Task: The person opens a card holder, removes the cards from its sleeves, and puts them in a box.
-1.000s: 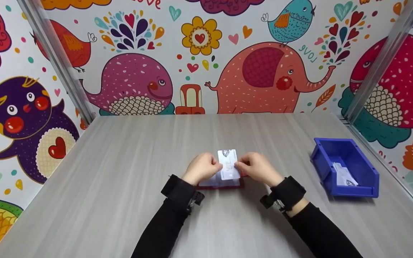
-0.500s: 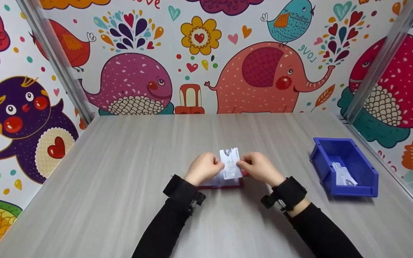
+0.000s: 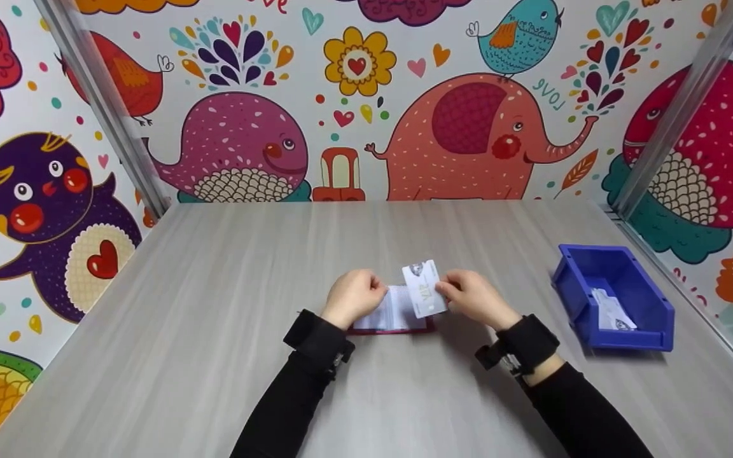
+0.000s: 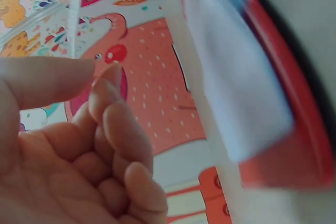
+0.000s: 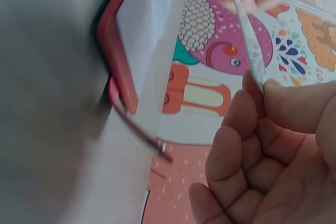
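My right hand [image 3: 476, 298] pinches a white card [image 3: 424, 289] with gold lettering and a dark emblem, thumb against curled index finger. The card is tilted and overlaps the right part of a red-covered booklet [image 3: 394, 310] in the head view. That booklet lies spread on the table, its pale pages showing. My left hand [image 3: 355, 296] is over the booklet's left side, fingers loosely curled and holding nothing. In the left wrist view a small gap shows between thumb [image 4: 58, 80] and index fingertip. Edge-on in the right wrist view, the card [image 5: 247, 35] extends from the fingertips.
A blue bin [image 3: 637, 338] stands at the right of the table [image 3: 233, 273], with several white cards [image 3: 611, 312] inside. Walls with cartoon animals rise behind and on both sides. A thin dark red strap [image 5: 142, 129] sticks out beside the booklet.
My left hand has let go of the card and moved slightly left. The right hand has carried the card to the right, tilting it more, and more of the booklet's pages show.
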The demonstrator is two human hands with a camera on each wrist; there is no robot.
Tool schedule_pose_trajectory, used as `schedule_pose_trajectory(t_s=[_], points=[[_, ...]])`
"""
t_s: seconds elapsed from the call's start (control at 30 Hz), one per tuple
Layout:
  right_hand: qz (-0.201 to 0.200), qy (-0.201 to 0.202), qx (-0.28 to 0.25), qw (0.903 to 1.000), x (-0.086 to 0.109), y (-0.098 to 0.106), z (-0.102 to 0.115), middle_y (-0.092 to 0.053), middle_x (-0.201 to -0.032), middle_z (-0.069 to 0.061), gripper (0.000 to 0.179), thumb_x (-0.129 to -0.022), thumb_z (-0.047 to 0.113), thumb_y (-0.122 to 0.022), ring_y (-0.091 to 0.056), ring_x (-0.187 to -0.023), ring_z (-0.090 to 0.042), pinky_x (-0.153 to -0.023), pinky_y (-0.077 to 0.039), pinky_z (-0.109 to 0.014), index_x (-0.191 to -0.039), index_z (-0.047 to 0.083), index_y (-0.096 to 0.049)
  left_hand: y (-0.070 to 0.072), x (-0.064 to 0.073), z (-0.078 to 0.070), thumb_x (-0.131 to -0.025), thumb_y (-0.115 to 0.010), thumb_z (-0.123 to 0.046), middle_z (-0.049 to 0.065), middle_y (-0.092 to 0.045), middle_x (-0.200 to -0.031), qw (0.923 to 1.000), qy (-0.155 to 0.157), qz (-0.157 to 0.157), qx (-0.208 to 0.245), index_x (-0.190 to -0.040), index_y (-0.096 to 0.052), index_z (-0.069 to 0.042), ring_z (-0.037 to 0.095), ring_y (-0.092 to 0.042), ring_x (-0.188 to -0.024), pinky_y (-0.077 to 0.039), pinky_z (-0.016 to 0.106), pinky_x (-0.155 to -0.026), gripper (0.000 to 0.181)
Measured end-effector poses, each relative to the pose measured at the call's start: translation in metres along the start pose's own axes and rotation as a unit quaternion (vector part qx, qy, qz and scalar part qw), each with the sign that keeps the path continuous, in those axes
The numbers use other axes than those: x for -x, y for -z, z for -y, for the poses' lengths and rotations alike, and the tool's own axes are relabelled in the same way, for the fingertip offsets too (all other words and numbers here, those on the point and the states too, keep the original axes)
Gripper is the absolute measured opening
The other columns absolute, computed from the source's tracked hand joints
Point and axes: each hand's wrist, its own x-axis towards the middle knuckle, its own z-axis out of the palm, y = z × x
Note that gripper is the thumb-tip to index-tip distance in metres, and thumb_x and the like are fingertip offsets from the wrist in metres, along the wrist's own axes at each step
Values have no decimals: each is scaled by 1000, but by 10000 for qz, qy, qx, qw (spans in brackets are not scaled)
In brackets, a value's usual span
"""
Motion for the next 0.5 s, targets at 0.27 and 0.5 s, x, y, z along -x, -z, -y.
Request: schedule_pose_trajectory(t_s=[0.27, 0.5], points=[[-124, -129, 222, 9996, 12, 26, -19, -51, -69, 2, 22, -98, 10, -58, -45, -63, -14, -60, -37, -30, -77, 5, -60, 3, 3, 16, -85, -72, -18, 6, -69, -81, 9972, 267, -188, -673, -81, -72, -6, 28, -65, -75, -51, 43, -66, 12], [-17, -517, 386, 9979, 21, 57, -22, -58, -77, -3, 22, -101, 16, -56, -48, -68, -17, -63, -39, -32, -87, 2, -66, 2, 5, 26, -79, -72, -15, 7, -65, -74, 9906, 507, -162, -1259, -69, -66, -7, 32, -63, -73, -48, 47, -66, 14]])
